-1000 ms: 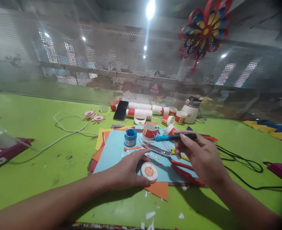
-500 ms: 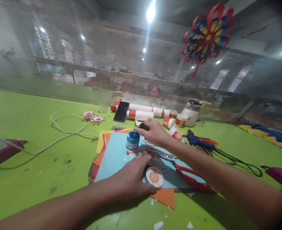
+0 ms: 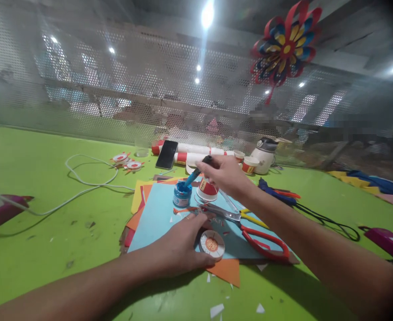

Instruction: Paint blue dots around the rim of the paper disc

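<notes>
At centre frame, my right grip [image 3: 226, 176] pinches the brush [image 3: 193, 176], tip in the mouth of the blue paint jar [image 3: 182, 200]. My left grip [image 3: 183, 240] clasps the white disc [image 3: 212, 244], lower centre; dipping lightly should avoid drips.

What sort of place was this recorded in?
Probably a craft workspace. A jar of blue paint and scissors sit on blue paper on a green table, and a colourful flower decoration shows overhead.
</notes>
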Tool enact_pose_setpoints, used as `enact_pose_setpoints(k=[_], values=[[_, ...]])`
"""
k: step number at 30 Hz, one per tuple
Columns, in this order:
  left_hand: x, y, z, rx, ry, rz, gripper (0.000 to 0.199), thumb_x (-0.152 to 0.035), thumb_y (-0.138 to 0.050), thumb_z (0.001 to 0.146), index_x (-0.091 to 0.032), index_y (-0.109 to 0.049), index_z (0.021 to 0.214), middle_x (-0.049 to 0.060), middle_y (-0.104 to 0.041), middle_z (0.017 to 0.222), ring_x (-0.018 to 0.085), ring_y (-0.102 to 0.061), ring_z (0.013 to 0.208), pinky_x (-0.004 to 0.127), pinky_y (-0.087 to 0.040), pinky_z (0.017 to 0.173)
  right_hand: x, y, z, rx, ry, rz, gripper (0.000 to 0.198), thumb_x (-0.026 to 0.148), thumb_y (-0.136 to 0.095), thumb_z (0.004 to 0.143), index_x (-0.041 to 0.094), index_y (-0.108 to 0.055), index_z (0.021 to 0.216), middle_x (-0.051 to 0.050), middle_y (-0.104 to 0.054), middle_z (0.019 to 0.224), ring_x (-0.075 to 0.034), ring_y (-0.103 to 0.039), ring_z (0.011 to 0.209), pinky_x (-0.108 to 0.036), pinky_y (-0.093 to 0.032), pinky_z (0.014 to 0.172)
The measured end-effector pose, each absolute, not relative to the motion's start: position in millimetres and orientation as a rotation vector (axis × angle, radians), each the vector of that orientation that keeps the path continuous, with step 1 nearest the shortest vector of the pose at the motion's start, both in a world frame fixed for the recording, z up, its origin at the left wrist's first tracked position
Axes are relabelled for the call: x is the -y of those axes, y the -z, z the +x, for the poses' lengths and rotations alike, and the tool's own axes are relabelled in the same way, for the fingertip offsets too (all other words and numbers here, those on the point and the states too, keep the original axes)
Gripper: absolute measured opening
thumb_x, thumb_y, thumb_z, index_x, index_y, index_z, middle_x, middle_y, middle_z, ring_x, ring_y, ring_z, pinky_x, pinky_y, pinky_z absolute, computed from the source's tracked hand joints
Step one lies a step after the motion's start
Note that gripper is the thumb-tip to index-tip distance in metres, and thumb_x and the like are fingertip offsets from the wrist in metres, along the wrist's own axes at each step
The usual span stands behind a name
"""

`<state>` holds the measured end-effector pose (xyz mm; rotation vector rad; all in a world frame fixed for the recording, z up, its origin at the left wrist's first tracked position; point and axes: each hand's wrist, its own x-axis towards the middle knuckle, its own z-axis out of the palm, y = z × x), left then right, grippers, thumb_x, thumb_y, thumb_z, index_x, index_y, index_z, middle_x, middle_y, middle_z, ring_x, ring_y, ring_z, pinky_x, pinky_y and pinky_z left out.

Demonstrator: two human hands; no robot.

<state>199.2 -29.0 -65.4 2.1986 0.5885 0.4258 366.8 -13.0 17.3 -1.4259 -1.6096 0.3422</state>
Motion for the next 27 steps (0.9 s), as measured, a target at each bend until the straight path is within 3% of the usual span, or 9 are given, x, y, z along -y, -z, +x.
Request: enact_pose_setpoints(k=[6, 11, 18, 27], values=[[27.5, 71.3, 199.7, -0.606, -0.457, 2.146, 0.076, -0.027, -0.079, 0.065, -0.022, -0.051, 0.135, 0.011, -0.064, 0.128, 0.031, -0.058, 0.116, 0.045, -0.047, 0.100, 43.9, -24.1, 384.5, 1.292, -0.558, -1.240, 0.040, 0.054, -0.070, 0.078, 0.019, -0.055, 0.068, 0.004, -0.055, 0.054, -0.008, -0.046, 0.041, -0.023, -0.035, 0.038], [28.0, 67.3, 200.0, -0.633, -0.411, 2.162, 0.058, -0.032, -0.078, 0.066, -0.018, -0.060, 0.119, 0.009, -0.067, 0.118, 0.029, -0.063, 0.102, 0.041, -0.051, 0.089, 70.0, -17.7, 398.7, 1.076, -0.762, -1.205, 0.040, 0.051, -0.076, 0.076, 0.020, -0.054, 0.065, 0.003, -0.054, 0.051, -0.008, -0.046, 0.040, -0.021, -0.037, 0.036], [29.8, 63.1, 200.2, -0.704, -0.376, 2.115, 0.070, -0.030, -0.081, 0.064, -0.019, -0.054, 0.128, 0.011, -0.064, 0.124, 0.031, -0.061, 0.110, 0.043, -0.048, 0.095, 94.7, -1.0, 411.1, 0.882, -0.979, -1.197, 0.038, 0.045, -0.082, 0.070, 0.018, -0.057, 0.064, 0.005, -0.053, 0.050, -0.006, -0.044, 0.039, -0.017, -0.037, 0.035], [29.1, 67.5, 199.8, -0.693, -0.394, 2.133, 0.065, -0.030, -0.079, 0.069, -0.021, -0.053, 0.129, 0.008, -0.064, 0.120, 0.027, -0.059, 0.107, 0.041, -0.047, 0.093, 103.4, 17.1, 414.3, 0.780, -1.049, -1.197, 0.039, 0.047, -0.083, 0.070, 0.018, -0.057, 0.068, 0.004, -0.055, 0.050, -0.006, -0.045, 0.038, -0.016, -0.037, 0.034]])
